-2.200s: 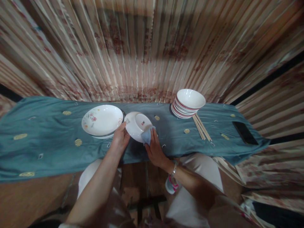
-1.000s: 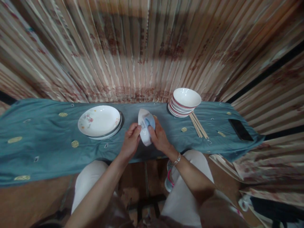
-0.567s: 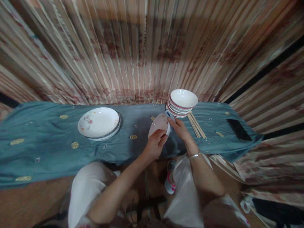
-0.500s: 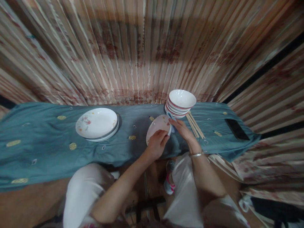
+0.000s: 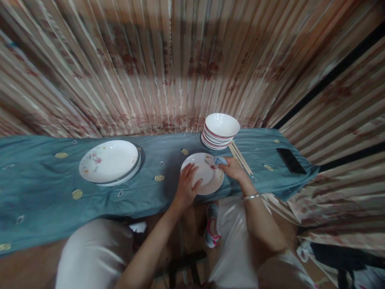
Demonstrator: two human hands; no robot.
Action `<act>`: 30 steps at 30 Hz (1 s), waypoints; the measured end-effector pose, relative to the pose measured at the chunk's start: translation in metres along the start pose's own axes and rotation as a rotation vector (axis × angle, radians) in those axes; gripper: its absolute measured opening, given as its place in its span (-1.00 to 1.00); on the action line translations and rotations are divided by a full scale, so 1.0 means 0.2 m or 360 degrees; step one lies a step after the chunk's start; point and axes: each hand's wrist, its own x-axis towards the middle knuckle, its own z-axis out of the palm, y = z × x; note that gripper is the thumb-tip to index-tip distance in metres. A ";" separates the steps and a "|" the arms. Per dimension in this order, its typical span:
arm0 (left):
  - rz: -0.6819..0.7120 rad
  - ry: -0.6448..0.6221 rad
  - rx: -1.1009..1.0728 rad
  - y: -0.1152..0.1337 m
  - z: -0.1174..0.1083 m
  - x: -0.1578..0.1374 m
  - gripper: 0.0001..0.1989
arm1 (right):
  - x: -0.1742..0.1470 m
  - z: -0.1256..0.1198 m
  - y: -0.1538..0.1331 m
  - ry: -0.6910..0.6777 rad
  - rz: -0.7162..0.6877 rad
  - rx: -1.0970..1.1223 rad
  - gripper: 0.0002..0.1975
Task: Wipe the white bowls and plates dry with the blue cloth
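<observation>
Just below frame centre, a floral plate [image 5: 207,182] is touched by the left hand [image 5: 185,188], fingers spread; at its right, a blue cloth [image 5: 220,160] is pinched by the right hand [image 5: 234,168].

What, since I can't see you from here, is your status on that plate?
Left hand spread on upturned floral plate. Right hand gripping blue cloth at plate's right side. Bowl stack beyond; nothing seems in the way.

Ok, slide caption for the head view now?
Left hand on a floral plate, right hand holding a blue cloth at its rim, stacked bowls behind.
</observation>
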 end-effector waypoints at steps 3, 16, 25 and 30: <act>-0.0369 0.0218 -0.0073 -0.12 -0.05 -0.03 -0.48 | 0.00 -0.03 0.03 0.0008 0.0092 -0.0134 -0.79; -0.0722 -0.0141 -0.0723 0.00 0.20 -0.01 -0.50 | -0.04 -0.07 0.13 0.0115 0.0521 -0.0621 -0.66; -0.0653 -0.0197 -0.0610 0.07 0.26 0.01 -0.49 | -0.01 -0.07 0.17 0.0166 0.0570 -0.0676 -0.65; -0.0645 -0.0252 -0.0621 0.13 0.26 0.01 -0.48 | 0.00 -0.06 0.17 0.0205 0.0589 -0.0693 -0.66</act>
